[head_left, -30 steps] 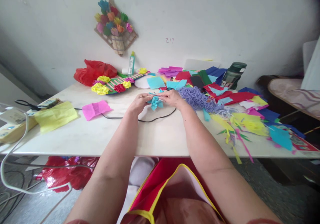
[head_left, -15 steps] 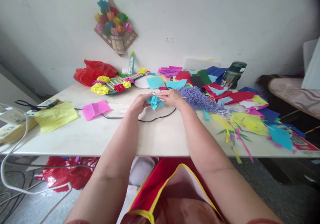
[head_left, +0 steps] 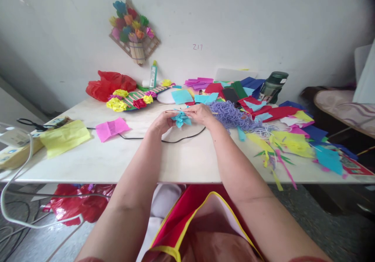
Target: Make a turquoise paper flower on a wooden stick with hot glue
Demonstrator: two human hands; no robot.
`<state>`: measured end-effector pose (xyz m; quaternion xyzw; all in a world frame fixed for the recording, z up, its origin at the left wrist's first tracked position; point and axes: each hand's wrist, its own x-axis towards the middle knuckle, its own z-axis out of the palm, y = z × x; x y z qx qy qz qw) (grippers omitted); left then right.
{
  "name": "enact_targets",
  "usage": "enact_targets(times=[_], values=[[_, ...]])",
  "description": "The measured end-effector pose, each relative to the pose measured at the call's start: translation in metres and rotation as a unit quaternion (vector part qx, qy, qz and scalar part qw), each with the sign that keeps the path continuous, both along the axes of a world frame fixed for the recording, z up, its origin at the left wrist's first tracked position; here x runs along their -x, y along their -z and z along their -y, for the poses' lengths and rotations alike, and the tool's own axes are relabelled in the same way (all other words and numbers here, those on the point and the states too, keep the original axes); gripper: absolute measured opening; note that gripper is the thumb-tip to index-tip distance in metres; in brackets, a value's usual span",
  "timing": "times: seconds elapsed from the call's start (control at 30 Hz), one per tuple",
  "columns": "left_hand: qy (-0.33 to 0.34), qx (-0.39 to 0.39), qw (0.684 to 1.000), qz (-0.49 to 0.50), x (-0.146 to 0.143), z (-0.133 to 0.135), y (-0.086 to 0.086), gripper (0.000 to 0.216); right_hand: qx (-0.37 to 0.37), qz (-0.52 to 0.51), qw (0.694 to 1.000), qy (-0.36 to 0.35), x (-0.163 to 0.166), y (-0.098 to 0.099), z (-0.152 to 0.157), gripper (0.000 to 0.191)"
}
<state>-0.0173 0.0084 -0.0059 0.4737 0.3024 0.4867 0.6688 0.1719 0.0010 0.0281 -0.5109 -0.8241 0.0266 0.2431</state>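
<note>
Between my two hands, above the table's middle, is a piece of light-blue crepe paper (head_left: 182, 120), gathered and crumpled into a flower-like shape. My left hand (head_left: 164, 122) pinches its left side. From the other side, my right hand (head_left: 199, 114) holds its upper right edge, with a thin light stick (head_left: 215, 113) showing past the fingers. Just right of my right hand lies a tangle of purple yarn (head_left: 230, 113). A pink paper square (head_left: 113, 129) and a yellow paper sheet (head_left: 66, 138) rest left of my left hand.
Behind my hands is a green board (head_left: 135, 96) with paper flowers. A glue tube (head_left: 153, 74) stands by the wall, and a dark bottle (head_left: 274, 87) leans at the back right. Coloured paper scraps (head_left: 294, 144) cover the right side. A black cable (head_left: 175, 141) crosses the table; a power strip (head_left: 35, 147) sits left.
The blue paper has turned slightly between my fingers and its folds look more spread. My hands stay in nearly the same place.
</note>
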Motion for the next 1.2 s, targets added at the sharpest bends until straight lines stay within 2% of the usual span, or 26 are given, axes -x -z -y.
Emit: enact_targets(times=[0.17, 0.33, 0.6, 0.9, 1.07, 1.2], values=[[-0.016, 0.023, 0.999, 0.021, -0.001, 0.000, 0.001, 0.008, -0.020, 0.024, 1.000, -0.003, 0.002, 0.000, 0.000, 0.030], [-0.060, 0.060, 0.996, 0.025, -0.004, -0.001, 0.001, 0.017, -0.052, 0.075, 0.996, -0.001, 0.004, -0.001, 0.004, 0.034], [-0.083, 0.028, 0.996, 0.001, -0.002, -0.004, 0.005, 0.019, -0.072, 0.082, 0.994, -0.008, 0.007, 0.001, 0.005, 0.036], [-0.069, -0.004, 0.997, -0.041, 0.000, -0.006, 0.007, 0.028, -0.015, 0.050, 0.999, 0.002, 0.001, 0.001, 0.004, 0.033], [-0.066, -0.027, 0.995, -0.070, -0.001, -0.003, 0.005, 0.036, 0.029, 0.022, 0.999, -0.032, 0.000, 0.001, 0.002, 0.033], [-0.065, -0.054, 0.994, -0.074, -0.002, -0.002, 0.003, 0.036, 0.027, -0.012, 0.998, -0.055, -0.001, 0.007, -0.005, 0.033]])
